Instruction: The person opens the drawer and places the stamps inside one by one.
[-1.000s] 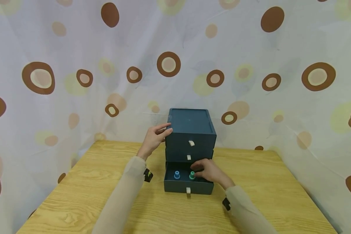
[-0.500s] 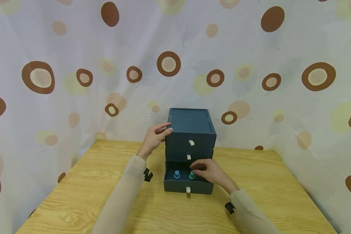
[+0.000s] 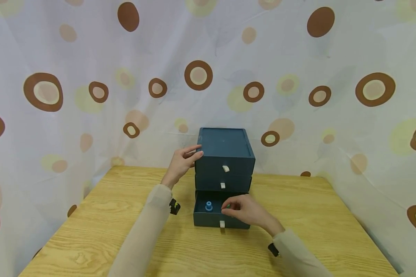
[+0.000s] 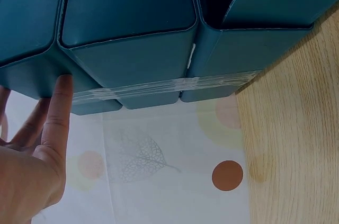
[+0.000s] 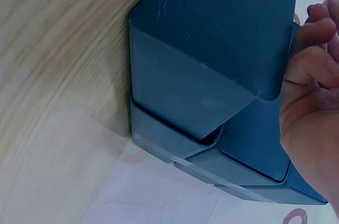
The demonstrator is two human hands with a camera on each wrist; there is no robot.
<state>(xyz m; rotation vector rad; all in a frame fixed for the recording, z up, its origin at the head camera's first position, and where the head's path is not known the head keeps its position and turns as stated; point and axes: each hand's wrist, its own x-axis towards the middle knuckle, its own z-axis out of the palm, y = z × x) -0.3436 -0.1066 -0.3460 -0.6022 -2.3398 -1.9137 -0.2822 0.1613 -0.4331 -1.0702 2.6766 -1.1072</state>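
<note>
A dark blue three-drawer box (image 3: 225, 143) stands in the head view with its bottom drawer (image 3: 206, 219) pulled out. Inside that drawer, a small light-blue stepped piece (image 3: 209, 207) with a hole in its top stands upright on the left. My right hand (image 3: 252, 211) is over the drawer's right half, thumb and fingers pinching a small green piece (image 3: 228, 206), mostly hidden behind them. In the right wrist view the fingers (image 5: 310, 65) curl above the drawer's edge. My left hand (image 3: 180, 164) rests against the box's upper left side, fingers (image 4: 57, 118) extended.
White pull tabs (image 3: 226, 168) stick out from the drawer fronts. Clear tape (image 4: 153, 87) runs across the box's side. The box stands on a wooden table (image 3: 100, 215), with a patterned cloth (image 3: 166, 127) hanging behind.
My right hand has lowered slightly and its fingers have closed around the green piece, covering most of it. The left hand and the blue piece keep their places.
</note>
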